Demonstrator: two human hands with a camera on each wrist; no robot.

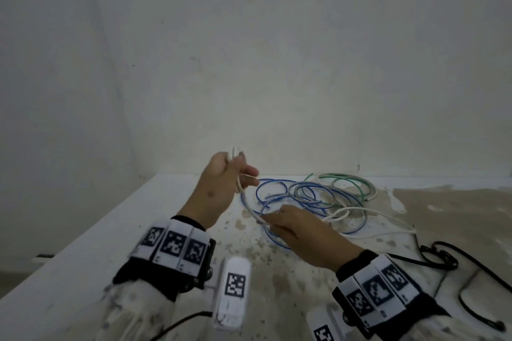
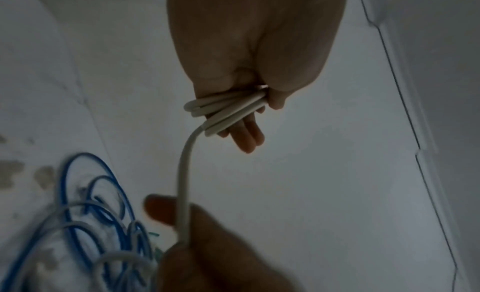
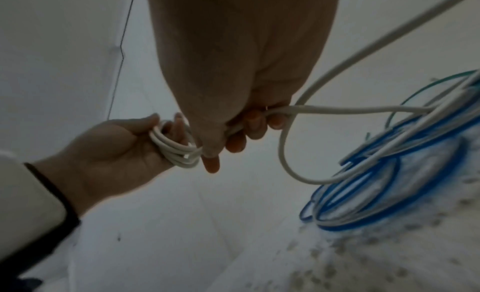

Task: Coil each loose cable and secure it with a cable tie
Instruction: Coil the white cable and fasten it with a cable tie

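My left hand [image 1: 243,174] is raised above the table's back left, with several turns of a white cable [image 2: 223,109] looped round its fingers and pinned by the thumb. From that coil one white strand [image 1: 250,210] runs down to my right hand [image 1: 270,223], which pinches it low over the table. The right wrist view shows the right hand's fingers [image 3: 255,122] curled round the strand, close beside the left hand [image 3: 124,144] and its coil [image 3: 174,150]. The rest of the white cable [image 1: 382,213] trails loose to the right. No cable tie is visible.
A loose tangle of blue cable [image 1: 279,191], grey cable [image 1: 297,188] and green cable [image 1: 357,183] lies on the stained white table [image 1: 138,230] just beyond my right hand. A black cable [image 1: 443,255] lies at the right. A wall stands close behind.
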